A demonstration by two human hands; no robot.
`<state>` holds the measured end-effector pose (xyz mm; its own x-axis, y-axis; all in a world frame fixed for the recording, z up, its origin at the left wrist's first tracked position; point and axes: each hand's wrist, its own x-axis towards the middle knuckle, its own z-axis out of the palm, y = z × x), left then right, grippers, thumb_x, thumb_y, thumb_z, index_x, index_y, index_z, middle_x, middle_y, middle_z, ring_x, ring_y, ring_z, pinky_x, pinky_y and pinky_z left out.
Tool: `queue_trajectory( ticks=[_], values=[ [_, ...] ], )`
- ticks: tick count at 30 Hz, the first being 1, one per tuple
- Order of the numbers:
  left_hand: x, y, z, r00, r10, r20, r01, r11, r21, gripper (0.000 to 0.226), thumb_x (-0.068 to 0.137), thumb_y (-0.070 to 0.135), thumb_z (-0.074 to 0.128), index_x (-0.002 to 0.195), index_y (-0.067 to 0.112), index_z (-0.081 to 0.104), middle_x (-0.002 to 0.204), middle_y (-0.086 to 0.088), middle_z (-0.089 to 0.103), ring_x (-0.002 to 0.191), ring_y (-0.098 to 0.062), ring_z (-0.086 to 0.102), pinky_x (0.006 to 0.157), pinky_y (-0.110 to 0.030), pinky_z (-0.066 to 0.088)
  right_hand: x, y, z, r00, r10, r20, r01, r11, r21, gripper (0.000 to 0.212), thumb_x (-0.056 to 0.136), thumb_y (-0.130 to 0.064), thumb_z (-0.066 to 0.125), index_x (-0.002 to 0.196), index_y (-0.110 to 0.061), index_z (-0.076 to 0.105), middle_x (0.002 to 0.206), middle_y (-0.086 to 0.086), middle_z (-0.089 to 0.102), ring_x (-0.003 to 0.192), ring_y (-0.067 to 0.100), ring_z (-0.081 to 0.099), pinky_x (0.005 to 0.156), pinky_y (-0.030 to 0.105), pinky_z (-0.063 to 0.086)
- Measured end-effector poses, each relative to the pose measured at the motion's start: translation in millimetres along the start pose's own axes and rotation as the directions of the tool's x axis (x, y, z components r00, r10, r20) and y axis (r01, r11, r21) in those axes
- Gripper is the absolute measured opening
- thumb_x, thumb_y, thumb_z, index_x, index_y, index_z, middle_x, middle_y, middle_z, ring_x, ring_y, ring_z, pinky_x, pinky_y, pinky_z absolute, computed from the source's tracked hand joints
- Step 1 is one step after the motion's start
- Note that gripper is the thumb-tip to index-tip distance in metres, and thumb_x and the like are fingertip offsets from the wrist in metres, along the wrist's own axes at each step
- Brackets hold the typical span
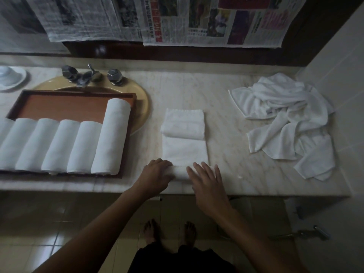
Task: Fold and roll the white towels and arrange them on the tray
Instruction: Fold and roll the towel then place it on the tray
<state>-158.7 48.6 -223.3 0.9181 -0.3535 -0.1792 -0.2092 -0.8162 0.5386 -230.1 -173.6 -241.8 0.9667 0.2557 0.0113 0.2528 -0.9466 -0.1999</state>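
Observation:
A white towel [185, 150] lies folded into a long strip on the marble counter, its far end folded back over itself. Its near end is curled into a small roll under my hands. My left hand [157, 172] has its fingers curled over the roll's left end. My right hand [206, 180] rests flat on the roll's right part with straight fingers. The brown wooden tray [65, 107] sits at the left over the sink and holds several rolled white towels [112, 136] side by side. A heap of loose white towels [287, 123] lies at the right.
The tray sits over a beige sink basin [142, 103] with chrome taps [88, 75] behind it. A white dish [11, 77] stands at the far left. Newspaper sheets [177, 20] hang over the mirror. The counter's front edge runs just below my hands, a tiled wall at the right.

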Motion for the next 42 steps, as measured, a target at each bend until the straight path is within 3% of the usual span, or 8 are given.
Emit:
queue_trajectory(
  ticks=[5,9,15,19,22,25,32,42],
  values=[
    [-13,5,15,0.984,0.156,-0.081,-0.145,0.981,0.131,0.045,0.101,0.042,0.051,0.141,0.019,0.051,0.134,0.001,0.056,0.12,-0.021,0.054,0.1,-0.045,0.044,12,4,3,0.999,0.001,0.046,0.0,1.0,-0.01,0.072,0.096,-0.017,0.059,0.16,-0.02,0.028,0.166,0.009,0.029,0.155,0.035,0.02,0.125,0.059,0.011],
    [-3,0,14,1.0,0.007,-0.027,-0.004,0.996,0.094,0.068,0.098,0.061,0.022,0.148,0.022,0.045,0.141,0.001,0.054,0.122,-0.023,0.052,0.096,-0.045,0.042,29,11,2,0.998,-0.007,0.07,0.009,1.0,-0.029,0.073,0.094,-0.022,0.064,0.159,-0.017,0.031,0.159,0.009,0.039,0.148,0.035,0.033,0.122,0.06,0.022],
    [3,3,14,0.986,-0.16,-0.053,0.155,0.984,-0.093,0.042,0.104,0.049,0.048,0.137,0.022,0.052,0.138,-0.003,0.056,0.124,-0.026,0.049,0.097,-0.045,0.036,44,24,-3,0.986,-0.06,0.156,0.057,0.998,0.022,0.075,0.085,-0.017,0.074,0.153,-0.019,0.041,0.14,0.004,0.053,0.127,0.03,0.051,0.113,0.053,0.038],
    [-25,16,18,0.984,0.065,-0.167,-0.041,0.989,0.144,0.051,0.098,0.048,0.052,0.139,0.019,0.049,0.137,-0.004,0.053,0.123,-0.024,0.05,0.099,-0.044,0.042,32,28,0,0.98,-0.081,0.184,0.07,0.996,0.061,0.072,0.089,-0.019,0.071,0.153,-0.022,0.04,0.143,0.004,0.052,0.128,0.03,0.05,0.112,0.048,0.039],
    [-40,26,35,0.969,0.24,-0.057,-0.211,0.926,0.314,0.06,0.09,0.036,0.07,0.142,0.016,0.048,0.144,-0.006,0.049,0.134,-0.025,0.048,0.108,-0.047,0.043,29,28,-3,0.972,-0.084,0.22,0.066,0.994,0.087,0.068,0.098,-0.026,0.062,0.158,-0.023,0.032,0.151,0.002,0.044,0.136,0.027,0.041,0.117,0.043,0.031],
    [-33,19,42,0.967,0.253,-0.027,-0.223,0.894,0.389,0.067,0.078,0.018,0.079,0.139,0.009,0.053,0.139,-0.008,0.053,0.129,-0.028,0.053,0.104,-0.049,0.046,31,23,-11,0.973,-0.067,0.219,0.046,0.994,0.097,0.066,0.101,-0.031,0.058,0.16,-0.023,0.029,0.153,0.002,0.041,0.139,0.026,0.038,0.121,0.044,0.026],
    [-5,16,22,0.98,0.201,0.003,-0.193,0.934,0.302,0.055,0.086,0.014,0.07,0.139,0.01,0.056,0.136,-0.006,0.06,0.125,-0.027,0.056,0.098,-0.047,0.046,23,19,-7,0.997,-0.071,0.021,0.07,0.996,0.046,0.062,0.089,-0.025,0.074,0.146,-0.02,0.05,0.144,0.006,0.054,0.134,0.029,0.049,0.116,0.055,0.036],
    [5,7,8,0.972,0.215,0.094,-0.234,0.905,0.355,0.061,0.103,0.043,0.038,0.156,0.014,0.03,0.148,-0.002,0.046,0.136,-0.023,0.045,0.112,-0.052,0.033,56,31,-19,0.978,-0.106,0.179,0.084,0.989,0.125,0.05,0.101,-0.029,0.058,0.149,-0.024,0.045,0.148,-0.002,0.05,0.134,0.023,0.045,0.113,0.041,0.034]
  ],
)
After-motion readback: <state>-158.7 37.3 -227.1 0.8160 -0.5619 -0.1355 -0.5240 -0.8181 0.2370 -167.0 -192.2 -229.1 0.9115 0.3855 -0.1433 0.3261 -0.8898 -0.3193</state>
